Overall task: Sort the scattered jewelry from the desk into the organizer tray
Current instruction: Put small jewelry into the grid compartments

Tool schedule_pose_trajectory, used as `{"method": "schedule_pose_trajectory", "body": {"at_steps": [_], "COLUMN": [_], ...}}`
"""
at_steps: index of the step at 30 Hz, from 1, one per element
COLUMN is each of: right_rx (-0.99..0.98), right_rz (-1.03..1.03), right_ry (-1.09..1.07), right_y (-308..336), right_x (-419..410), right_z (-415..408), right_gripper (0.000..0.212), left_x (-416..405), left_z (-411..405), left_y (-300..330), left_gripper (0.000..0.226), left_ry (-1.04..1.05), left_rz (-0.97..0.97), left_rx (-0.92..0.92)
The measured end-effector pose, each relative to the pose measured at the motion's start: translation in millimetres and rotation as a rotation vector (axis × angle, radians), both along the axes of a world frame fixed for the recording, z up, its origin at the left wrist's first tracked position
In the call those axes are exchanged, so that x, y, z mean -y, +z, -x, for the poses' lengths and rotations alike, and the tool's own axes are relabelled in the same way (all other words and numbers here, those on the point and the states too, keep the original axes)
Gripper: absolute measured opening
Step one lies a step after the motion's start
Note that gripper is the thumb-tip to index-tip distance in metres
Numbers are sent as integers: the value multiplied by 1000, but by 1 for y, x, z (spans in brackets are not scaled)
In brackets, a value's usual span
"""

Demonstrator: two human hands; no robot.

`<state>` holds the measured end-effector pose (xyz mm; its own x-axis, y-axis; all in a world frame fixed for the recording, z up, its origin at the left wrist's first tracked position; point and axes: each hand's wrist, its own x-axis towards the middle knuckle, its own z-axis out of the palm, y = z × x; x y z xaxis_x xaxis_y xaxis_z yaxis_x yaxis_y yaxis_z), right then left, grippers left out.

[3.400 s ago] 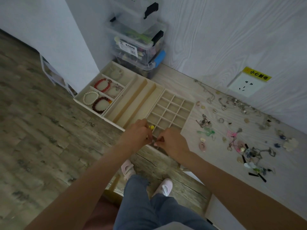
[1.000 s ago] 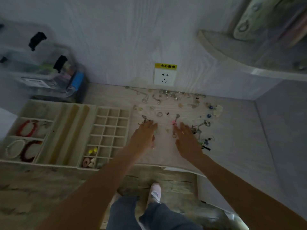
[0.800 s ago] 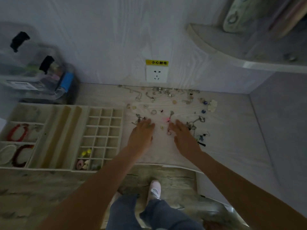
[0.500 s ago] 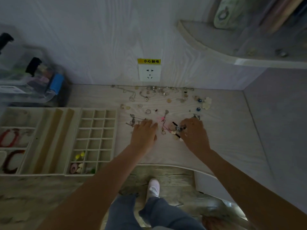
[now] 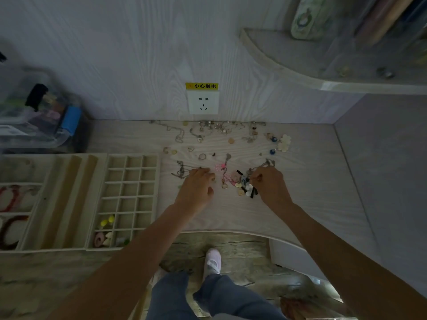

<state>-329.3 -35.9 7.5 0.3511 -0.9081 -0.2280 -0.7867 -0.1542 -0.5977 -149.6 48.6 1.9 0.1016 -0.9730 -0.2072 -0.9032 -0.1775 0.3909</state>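
**A:** What is far off to the left of the fingers?

**B:** The organizer tray (image 5: 159, 192). It sits on the table (image 5: 312, 192). Its small squares are nearest the left hand (image 5: 196, 190). A few small things are already in the bottom squares, like the yellow bits (image 5: 106, 221). The big boxes at the far left of the tray hold red bracelets (image 5: 11, 197).

**A:** And the left hand?

**B:** It lies on the table. Its fingers (image 5: 203, 173) are bent a little at the tips, right beside a thin chain (image 5: 182, 170). I cannot tell if they hold it or just touch it.

**A:** What is between the two hands?

**B:** A pink charm (image 5: 220, 167) and a pile of small pieces (image 5: 245, 184).

**A:** And the right hand (image 5: 270, 188)?

**B:** Its fingers are curled and pinch something tiny at the edge of that pile. It is too small to name.

**A:** What is past the fingers, by the wall?

**B:** Lots more scattered jewelry (image 5: 215, 128), just under the wall socket (image 5: 202, 105).

**A:** So which step is this?

**B:** Picking up, I think. Most of the job is still left.

**A:** What comes next?

**B:** Lift the tiny piece free so it does not drag the pile along. Then carry it left and drop it in an empty square.
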Motion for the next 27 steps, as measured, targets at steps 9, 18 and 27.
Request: {"method": "schedule_pose_trajectory", "body": {"at_steps": [9,18,27], "right_rx": [683,1026,994], "right_rz": [-449,-786,-852], "right_ry": [-163,-167,-186], "right_y": [53,65,68], "right_x": [0,-10,-24], "right_z": [-45,-88,-117], "right_gripper": [6,15,16], "left_x": [3,-7,-29], "left_z": [1,-35,-57], "left_y": [50,70,71], "left_gripper": [28,16,20], "left_ry": [173,526,661], "left_rz": [145,178,97], "left_rx": [-610,-1068,-1255]}}
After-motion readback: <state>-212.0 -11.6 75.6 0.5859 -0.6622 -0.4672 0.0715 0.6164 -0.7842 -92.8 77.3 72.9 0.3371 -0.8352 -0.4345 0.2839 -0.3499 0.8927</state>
